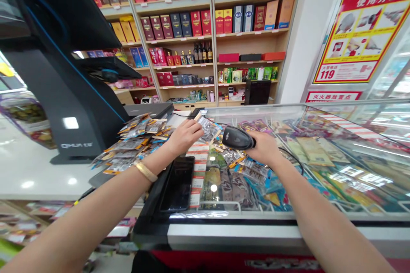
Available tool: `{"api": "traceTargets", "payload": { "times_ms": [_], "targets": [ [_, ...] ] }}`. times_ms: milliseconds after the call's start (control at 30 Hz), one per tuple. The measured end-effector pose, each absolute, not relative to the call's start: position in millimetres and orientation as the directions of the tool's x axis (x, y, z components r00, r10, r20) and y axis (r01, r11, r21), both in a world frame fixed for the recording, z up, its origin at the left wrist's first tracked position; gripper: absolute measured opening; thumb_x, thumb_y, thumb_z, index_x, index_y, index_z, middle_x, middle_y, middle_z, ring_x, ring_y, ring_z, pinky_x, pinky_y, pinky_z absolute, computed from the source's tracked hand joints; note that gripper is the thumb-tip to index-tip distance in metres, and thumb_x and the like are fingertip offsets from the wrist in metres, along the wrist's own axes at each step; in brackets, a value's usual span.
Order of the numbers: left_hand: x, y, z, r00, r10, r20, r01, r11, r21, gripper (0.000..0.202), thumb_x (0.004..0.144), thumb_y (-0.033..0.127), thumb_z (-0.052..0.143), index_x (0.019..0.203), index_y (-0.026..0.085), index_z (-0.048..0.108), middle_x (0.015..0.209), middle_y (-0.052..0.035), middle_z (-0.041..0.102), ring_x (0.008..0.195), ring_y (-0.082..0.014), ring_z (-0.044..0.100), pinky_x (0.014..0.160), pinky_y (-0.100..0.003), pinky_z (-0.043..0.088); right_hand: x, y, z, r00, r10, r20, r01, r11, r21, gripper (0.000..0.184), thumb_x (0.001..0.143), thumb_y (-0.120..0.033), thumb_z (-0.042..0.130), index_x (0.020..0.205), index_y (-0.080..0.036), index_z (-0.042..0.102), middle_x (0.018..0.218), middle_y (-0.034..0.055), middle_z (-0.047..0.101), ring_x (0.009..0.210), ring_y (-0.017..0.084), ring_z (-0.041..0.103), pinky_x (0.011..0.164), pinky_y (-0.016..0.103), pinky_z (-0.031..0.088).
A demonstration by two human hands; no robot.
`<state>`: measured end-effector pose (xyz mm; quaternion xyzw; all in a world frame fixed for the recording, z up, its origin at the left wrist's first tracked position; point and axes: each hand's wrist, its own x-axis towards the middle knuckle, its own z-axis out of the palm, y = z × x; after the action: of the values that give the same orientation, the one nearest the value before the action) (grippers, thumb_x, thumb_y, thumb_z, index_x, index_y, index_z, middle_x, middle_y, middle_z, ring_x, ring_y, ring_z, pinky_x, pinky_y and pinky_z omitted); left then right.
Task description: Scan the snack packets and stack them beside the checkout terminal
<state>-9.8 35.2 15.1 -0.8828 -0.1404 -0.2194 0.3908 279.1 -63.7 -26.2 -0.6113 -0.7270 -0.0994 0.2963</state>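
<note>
My right hand (pixel 264 149) is wrapped round a black handheld barcode scanner (pixel 236 137), whose head points left toward the packets. With curled fingers, my left hand (pixel 186 135) grips the near left edge of a small snack packet (pixel 209 130) on the freezer's glass top; the fingertips are partly hidden. More snack packets (pixel 254 170) lie loose on the glass below the scanner. A large heap of similar packets (pixel 137 143) is piled to the left of my left hand. A gold bracelet (pixel 145 171) circles my left wrist.
A black phone (pixel 178 183) lies on the left edge of the chest freezer (pixel 230 232). At left stands a checkout terminal (pixel 77 76) on a white counter (pixel 28 175). The scanner's cable (pixel 296 160) curves across the glass. Shelves of boxed goods (pixel 179 38) line the back.
</note>
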Motion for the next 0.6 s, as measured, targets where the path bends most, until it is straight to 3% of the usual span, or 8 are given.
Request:
{"api": "traceTargets", "payload": {
  "times_ms": [200,333,467,600],
  "targets": [
    [-16,21,17,0.862,0.136,0.489,0.451,-0.646,-0.616,0.022,0.096,0.020,0.045,0.083,0.018,0.063,0.088,-0.0073,0.064,0.086,-0.0203,0.053,0.076,-0.034,0.043,275,-65,-26,-0.139,0.831,0.539,0.936,0.288,-0.202,0.028,0.071,-0.028,0.058,0.094,-0.025,0.071,0.090,0.0043,0.075,0.082,0.022,0.068,0.066,0.027,0.043],
    [-39,12,16,0.788,0.244,0.565,0.572,-0.629,-0.527,0.019,0.092,0.017,0.047,0.084,0.019,0.064,0.087,-0.0072,0.064,0.084,-0.0199,0.055,0.076,-0.033,0.045,276,-65,-28,-0.137,0.802,0.582,0.931,0.305,-0.201,0.030,0.070,-0.029,0.058,0.097,-0.025,0.072,0.091,0.0040,0.076,0.082,0.022,0.068,0.066,0.027,0.045],
    [-90,0,28,0.619,0.403,0.674,0.745,-0.573,-0.341,0.015,0.085,0.014,0.048,0.080,0.019,0.061,0.086,-0.0066,0.064,0.085,-0.0197,0.059,0.079,-0.032,0.048,276,-64,-29,-0.166,0.785,0.597,0.933,0.322,-0.164,0.029,0.069,-0.029,0.058,0.095,-0.025,0.072,0.092,0.0042,0.076,0.081,0.023,0.069,0.066,0.028,0.045],
    [-151,-6,50,0.240,0.607,0.758,0.946,-0.322,-0.042,0.006,0.079,0.020,0.052,0.079,0.021,0.058,0.088,-0.0052,0.064,0.083,-0.0196,0.062,0.077,-0.030,0.049,275,-65,-30,-0.153,0.784,0.601,0.942,0.299,-0.150,0.031,0.068,-0.028,0.059,0.095,-0.026,0.073,0.093,0.0037,0.076,0.080,0.024,0.069,0.066,0.029,0.046]
  ]
}}
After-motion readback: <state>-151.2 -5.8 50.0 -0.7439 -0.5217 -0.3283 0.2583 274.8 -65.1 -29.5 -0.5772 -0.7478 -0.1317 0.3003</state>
